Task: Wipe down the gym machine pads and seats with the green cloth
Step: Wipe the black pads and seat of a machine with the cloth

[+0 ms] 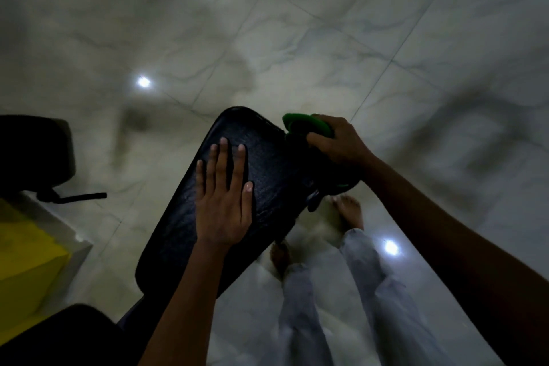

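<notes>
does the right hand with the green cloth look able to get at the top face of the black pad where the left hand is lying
Probably not fully. The right hand grips the green cloth at the black pad's right edge, but the left hand lies flat across the middle; the far end looks free.

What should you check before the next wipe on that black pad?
1. Cloth in hand: ok, the right hand grips it.
2. Cloth touching the pad: ok, it sits at the pad's far right edge.
3. Pad held steady: ok, the left hand lies flat on top of it.
4. Wiping path free: not ok, the left hand covers the middle of the pad.
5. Feet out of the way: ok, both bare feet stand on the floor beside the pad.
6. Pad already clean: cannot tell, the picture is dark and blurry.
</notes>
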{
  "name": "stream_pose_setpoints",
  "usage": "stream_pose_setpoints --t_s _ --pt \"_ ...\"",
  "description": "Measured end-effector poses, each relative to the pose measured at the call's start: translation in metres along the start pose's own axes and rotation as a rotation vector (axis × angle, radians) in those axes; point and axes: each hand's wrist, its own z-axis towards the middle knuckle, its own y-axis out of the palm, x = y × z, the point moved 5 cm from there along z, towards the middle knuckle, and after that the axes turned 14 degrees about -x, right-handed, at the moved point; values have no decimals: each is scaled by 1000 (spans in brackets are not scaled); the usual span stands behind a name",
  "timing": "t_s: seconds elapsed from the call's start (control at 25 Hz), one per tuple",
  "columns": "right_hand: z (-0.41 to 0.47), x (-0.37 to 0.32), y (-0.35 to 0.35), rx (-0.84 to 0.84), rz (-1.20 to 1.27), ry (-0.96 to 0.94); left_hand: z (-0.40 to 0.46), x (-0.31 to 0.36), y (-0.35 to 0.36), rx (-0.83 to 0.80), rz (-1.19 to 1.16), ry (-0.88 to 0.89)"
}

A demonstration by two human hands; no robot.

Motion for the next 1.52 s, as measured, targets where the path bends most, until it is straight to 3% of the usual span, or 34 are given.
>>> stream_pose_setpoints --t_s 0.2,0.32,0.4,0.56,0.68,0.76,0.96,1.04,1.28,1.4,1.52 --pt "-61 25 15 251 162 -19 -2 1 2 -13 43 64" --pt "-68 42 25 366 216 30 -1 9 4 -59 112 351" --pt "-63 51 39 549 306 73 2 11 4 -75 132 472" --pt "-100 52 115 923 645 154 4 10 2 -55 148 486" --pt "-137 36 201 783 710 144 3 10 1 -53 111 505" --pt "-142 34 220 691 724 111 4 10 1 -55 104 500" --pt "-110 49 112 790 508 113 7 10 -1 -55 76 499" --pt "-97 43 73 728 360 125 7 9 -5 -61 -4 464" --pt "-44 -28 12 260 -390 -80 11 13 -11 -126 -120 256" --pt "18 -66 22 -24 -662 -253 17 9 -11 -116 -262 64" --pt "79 -110 44 -330 -866 -440 24 16 -9 -58 -215 -17"
